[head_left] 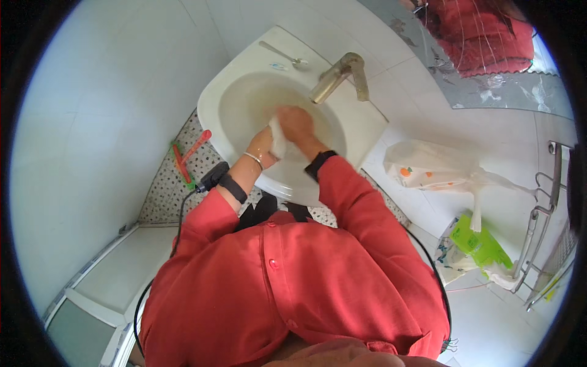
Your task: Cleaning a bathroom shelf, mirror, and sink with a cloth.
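Observation:
My left hand grips a wet white cloth above the basin of a white ceramic washbasin. Against the cloth's far end, my right hand is curled and blurred by motion, and its fingertips are hard to make out. Cloudy water lies in the basin under both hands. A metal single-lever faucet reaches over the basin from the right, with no stream visible at its spout.
A grey-handled brush lies on the basin's back ledge. Low at left is a red-handled floor brush. A plastic bag hangs from a metal rack at right, near a green packet. A mirror is at upper right.

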Demonstrator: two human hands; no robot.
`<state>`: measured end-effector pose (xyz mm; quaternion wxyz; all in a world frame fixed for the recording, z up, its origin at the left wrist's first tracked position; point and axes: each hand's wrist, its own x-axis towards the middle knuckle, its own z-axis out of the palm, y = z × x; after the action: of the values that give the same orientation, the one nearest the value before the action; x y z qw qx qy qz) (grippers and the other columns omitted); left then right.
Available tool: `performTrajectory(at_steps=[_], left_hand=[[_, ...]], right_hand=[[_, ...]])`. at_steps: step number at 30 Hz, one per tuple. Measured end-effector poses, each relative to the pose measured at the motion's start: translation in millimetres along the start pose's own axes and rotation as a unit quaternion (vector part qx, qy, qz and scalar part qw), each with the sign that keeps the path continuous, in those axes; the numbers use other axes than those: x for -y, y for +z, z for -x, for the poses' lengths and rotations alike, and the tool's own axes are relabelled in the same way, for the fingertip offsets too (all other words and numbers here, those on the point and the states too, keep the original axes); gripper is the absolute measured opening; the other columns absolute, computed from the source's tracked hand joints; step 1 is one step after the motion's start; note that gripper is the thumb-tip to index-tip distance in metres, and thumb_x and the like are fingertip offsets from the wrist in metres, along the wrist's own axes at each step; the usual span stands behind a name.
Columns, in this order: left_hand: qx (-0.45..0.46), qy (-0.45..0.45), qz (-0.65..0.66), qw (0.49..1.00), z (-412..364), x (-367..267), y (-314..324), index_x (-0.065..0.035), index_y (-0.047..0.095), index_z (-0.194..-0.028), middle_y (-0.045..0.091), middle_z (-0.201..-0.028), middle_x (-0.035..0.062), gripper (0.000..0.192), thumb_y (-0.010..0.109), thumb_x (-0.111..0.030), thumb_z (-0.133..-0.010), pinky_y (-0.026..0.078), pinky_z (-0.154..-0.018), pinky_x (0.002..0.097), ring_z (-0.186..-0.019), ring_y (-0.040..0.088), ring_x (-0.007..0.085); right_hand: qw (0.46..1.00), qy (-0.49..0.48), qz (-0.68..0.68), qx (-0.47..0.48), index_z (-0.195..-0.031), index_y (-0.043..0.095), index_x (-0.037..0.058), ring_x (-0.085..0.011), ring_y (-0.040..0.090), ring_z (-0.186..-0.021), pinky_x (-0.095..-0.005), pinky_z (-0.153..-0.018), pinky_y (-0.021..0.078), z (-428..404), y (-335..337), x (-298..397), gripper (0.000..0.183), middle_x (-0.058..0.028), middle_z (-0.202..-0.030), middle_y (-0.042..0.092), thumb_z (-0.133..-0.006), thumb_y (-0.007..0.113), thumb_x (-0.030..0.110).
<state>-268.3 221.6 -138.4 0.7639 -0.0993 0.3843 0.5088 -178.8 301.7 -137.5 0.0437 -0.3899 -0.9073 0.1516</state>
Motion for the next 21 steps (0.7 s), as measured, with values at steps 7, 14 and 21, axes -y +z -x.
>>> performTrajectory(at_steps=[7,14,21], left_hand=[[-0.155,-0.049,-0.070,0.984,19,-41,-3,-0.0125,0.021,-0.132,0.034,-0.124,0.0226,0.082,0.054,-0.057,-0.071,0.039,-0.085,0.0490,-0.110,0.042,0.0340],[-0.224,-0.085,-0.015,0.971,-3,-30,-41,-0.0152,0.021,-0.132,0.031,-0.127,0.0223,0.083,0.054,-0.059,-0.070,0.027,-0.093,0.0554,-0.114,0.037,0.0342],[0.046,0.092,0.048,0.994,-18,-11,-59,-0.0100,0.044,-0.113,0.050,-0.112,0.0096,0.060,0.060,-0.047,-0.068,0.039,-0.086,0.0378,-0.103,0.049,0.0225]], right_hand=[[0.965,0.083,0.020,-0.248,-0.100,0.052,0.0019,-0.0293,0.057,-0.078,-0.0379,-0.065,0.0467,39,92,-111,0.035,-0.0149,-0.087,0.058,-0.084,0.042,0.031],[0.889,0.130,-0.425,0.111,-0.084,0.059,-0.0011,-0.0326,0.057,-0.075,-0.0372,-0.068,0.0438,15,2,45,0.045,-0.0205,-0.080,0.059,-0.070,0.057,0.042],[0.918,0.098,-0.384,0.020,-0.076,0.058,0.0003,-0.0259,0.058,-0.066,-0.0343,-0.058,0.0448,15,-38,93,0.037,-0.0151,-0.076,0.060,-0.072,0.058,0.037]])
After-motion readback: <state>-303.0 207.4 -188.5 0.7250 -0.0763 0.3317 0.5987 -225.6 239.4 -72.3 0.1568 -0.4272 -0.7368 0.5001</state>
